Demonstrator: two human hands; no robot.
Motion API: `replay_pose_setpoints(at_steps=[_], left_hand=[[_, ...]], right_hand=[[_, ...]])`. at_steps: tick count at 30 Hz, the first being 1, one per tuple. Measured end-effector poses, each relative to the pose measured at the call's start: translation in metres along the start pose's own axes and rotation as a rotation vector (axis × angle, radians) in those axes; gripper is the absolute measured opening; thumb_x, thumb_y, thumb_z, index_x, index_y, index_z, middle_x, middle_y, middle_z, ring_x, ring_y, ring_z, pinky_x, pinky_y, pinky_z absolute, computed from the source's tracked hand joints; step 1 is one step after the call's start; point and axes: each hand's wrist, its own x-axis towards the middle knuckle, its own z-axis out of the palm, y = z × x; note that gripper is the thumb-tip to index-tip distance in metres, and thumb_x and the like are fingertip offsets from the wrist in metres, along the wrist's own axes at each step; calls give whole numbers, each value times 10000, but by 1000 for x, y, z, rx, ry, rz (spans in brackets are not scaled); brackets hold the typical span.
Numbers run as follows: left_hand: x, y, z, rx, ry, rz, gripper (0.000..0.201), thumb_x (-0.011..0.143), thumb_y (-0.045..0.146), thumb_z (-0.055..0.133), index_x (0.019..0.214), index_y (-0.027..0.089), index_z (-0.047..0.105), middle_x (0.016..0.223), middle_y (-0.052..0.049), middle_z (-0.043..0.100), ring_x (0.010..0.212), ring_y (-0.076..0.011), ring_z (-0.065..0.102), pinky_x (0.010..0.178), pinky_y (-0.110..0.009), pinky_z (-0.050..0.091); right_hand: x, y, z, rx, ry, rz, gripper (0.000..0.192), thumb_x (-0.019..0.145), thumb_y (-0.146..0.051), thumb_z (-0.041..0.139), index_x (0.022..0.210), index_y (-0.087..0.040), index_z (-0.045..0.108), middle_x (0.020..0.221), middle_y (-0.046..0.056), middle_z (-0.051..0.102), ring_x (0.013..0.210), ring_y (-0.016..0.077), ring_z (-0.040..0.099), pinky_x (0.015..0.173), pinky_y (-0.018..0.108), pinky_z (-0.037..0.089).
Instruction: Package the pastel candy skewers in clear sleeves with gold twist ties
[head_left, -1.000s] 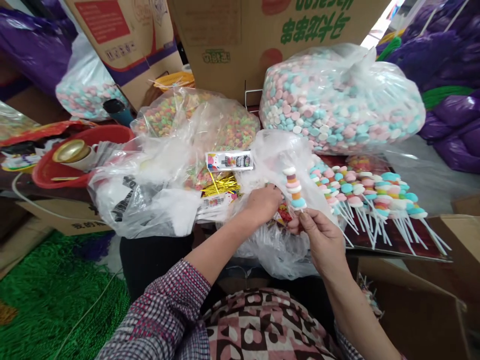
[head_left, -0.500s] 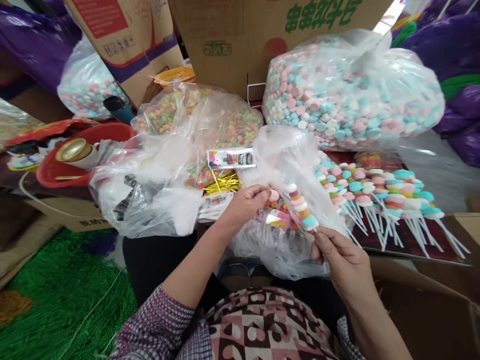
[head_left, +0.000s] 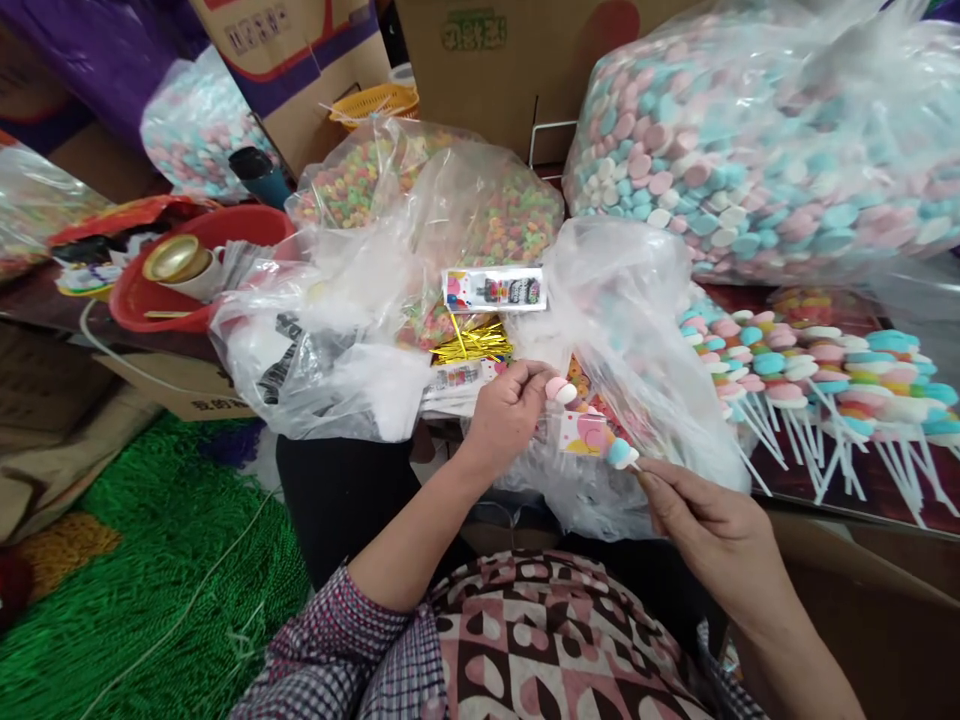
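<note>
My left hand [head_left: 506, 410] pinches a pink round candy [head_left: 557, 388] at the top end of a candy skewer [head_left: 600, 440]. My right hand [head_left: 709, 525] grips the skewer's white stick below its blue bottom candy [head_left: 621, 455]. The skewer lies tilted, pointing up-left toward my left hand, over a clear plastic bag [head_left: 630, 340] with small printed labels inside. A row of finished candy skewers [head_left: 810, 375] lies to the right on a dark board.
A huge bag of pink, blue and white candies [head_left: 757, 150] sits at the back right, bags of small multicoloured candies [head_left: 450, 210] at centre, gold twist ties [head_left: 471, 342], a red basin [head_left: 187, 270] at left, cardboard boxes [head_left: 480, 60] behind, green netting [head_left: 150, 580] on the floor.
The skewer tipped from upright to slanting left and came down. My left hand left the bag holding a pink candy and brought it to the skewer's tip. The camera moved closer.
</note>
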Motion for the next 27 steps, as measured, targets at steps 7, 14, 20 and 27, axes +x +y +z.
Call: replay_pose_setpoints(at_steps=[7, 14, 20, 27], left_hand=[[-13, 14, -5, 174, -120, 180, 312, 899, 126, 427, 962, 176, 729, 1021, -21, 766, 991, -151, 672, 919, -269, 503], [-15, 0, 12, 454, -33, 326, 265, 923, 363, 582, 1060, 186, 724, 968, -49, 750, 914, -170, 648, 848, -287, 505], [-2, -5, 9, -38, 28, 44, 266, 921, 342, 544, 1000, 175, 735, 858, -25, 743, 855, -148, 653, 833, -267, 503], [-1, 1, 1, 12, -110, 34, 267, 906, 290, 525, 991, 182, 753, 820, -13, 725, 861, -162, 646, 801, -267, 507]], right_hand=[[0, -1, 1, -59, 59, -4, 225, 830, -404, 683, 957, -260, 801, 495, -29, 573, 432, 134, 486, 398, 259, 394], [-2, -3, 5, -51, 61, 8, 218, 825, -390, 688, 941, -243, 799, 535, -18, 613, 474, 147, 550, 414, 252, 415], [-1, -8, 2, -17, 78, 10, 207, 837, -334, 673, 951, -207, 790, 484, -51, 547, 418, 101, 473, 403, 223, 393], [-1, -10, -4, -29, 52, -13, 188, 819, -299, 677, 927, -199, 793, 459, -54, 552, 388, 97, 483, 392, 215, 399]])
